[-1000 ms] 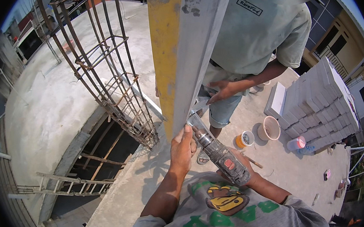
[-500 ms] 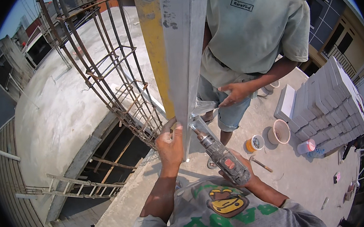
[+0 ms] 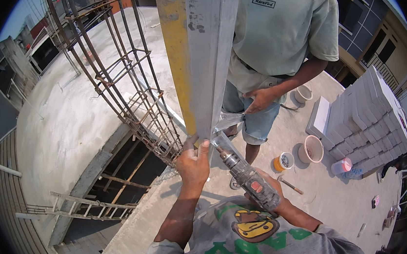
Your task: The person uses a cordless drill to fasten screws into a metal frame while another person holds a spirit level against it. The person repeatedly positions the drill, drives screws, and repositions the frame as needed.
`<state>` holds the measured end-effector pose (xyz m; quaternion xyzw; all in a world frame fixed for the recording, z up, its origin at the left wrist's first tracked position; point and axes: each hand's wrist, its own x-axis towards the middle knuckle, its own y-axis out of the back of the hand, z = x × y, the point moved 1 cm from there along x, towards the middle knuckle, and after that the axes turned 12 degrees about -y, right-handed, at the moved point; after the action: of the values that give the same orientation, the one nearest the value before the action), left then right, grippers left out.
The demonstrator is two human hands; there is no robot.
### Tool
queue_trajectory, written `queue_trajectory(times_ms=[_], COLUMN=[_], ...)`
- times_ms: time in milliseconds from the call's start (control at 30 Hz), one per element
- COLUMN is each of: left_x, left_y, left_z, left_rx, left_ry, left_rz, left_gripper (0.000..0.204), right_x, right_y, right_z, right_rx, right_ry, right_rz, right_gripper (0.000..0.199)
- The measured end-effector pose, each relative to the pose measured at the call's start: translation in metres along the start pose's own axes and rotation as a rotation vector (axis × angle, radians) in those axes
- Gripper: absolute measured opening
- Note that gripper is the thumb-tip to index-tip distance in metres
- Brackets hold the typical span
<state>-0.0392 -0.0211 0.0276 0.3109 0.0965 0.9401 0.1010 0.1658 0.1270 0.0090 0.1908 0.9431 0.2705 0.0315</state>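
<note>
My left hand (image 3: 192, 166) is closed around the lower end of an upright grey metal profile (image 3: 210, 58) and a yellow bar (image 3: 179, 80), perhaps a spirit level, lying along its left side. My right hand (image 3: 267, 182) grips a dusty power drill (image 3: 253, 181), mostly hidden behind its body. The drill's chuck (image 3: 227, 155) points up and away, toward a thin metal piece (image 3: 220, 139) by the profile's lower end. Whether the tip touches it, I cannot tell. Something clear and shiny (image 3: 228, 120) juts out just above it.
Another person (image 3: 278, 36) stands behind the profile, one hand (image 3: 260, 100) at the hip. A rebar cage (image 3: 131, 85) rises at left, beside an opening with a ladder (image 3: 94, 211). Buckets (image 3: 310, 149), a hammer (image 3: 290, 185) and stacked pale blocks (image 3: 359, 117) stand or lie at right.
The upper part of the profile and the yellow bar have shifted slightly right in view. My left hand stays on them, and the drill has barely moved.
</note>
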Motion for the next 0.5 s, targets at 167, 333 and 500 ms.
queue_trajectory(times_ms=[167, 333, 500], left_x=[-0.013, -0.009, -0.002], left_y=[-0.002, -0.011, -0.009], left_z=[-0.004, -0.004, -0.003], left_rx=[0.062, 0.002, 0.106], left_ry=[0.135, 0.103, 0.062], left_rz=[-0.094, 0.048, 0.03], left_gripper=[0.048, 0.052, 0.054], right_x=[0.0, 0.0, 0.004], right_y=[0.006, 0.005, 0.005], right_z=[-0.012, -0.018, -0.021], right_rx=[-0.105, -0.103, -0.302], right_ry=[-0.122, -0.124, -0.068], right_rz=[-0.067, -0.083, -0.099], right_gripper=[0.076, 0.077, 0.074])
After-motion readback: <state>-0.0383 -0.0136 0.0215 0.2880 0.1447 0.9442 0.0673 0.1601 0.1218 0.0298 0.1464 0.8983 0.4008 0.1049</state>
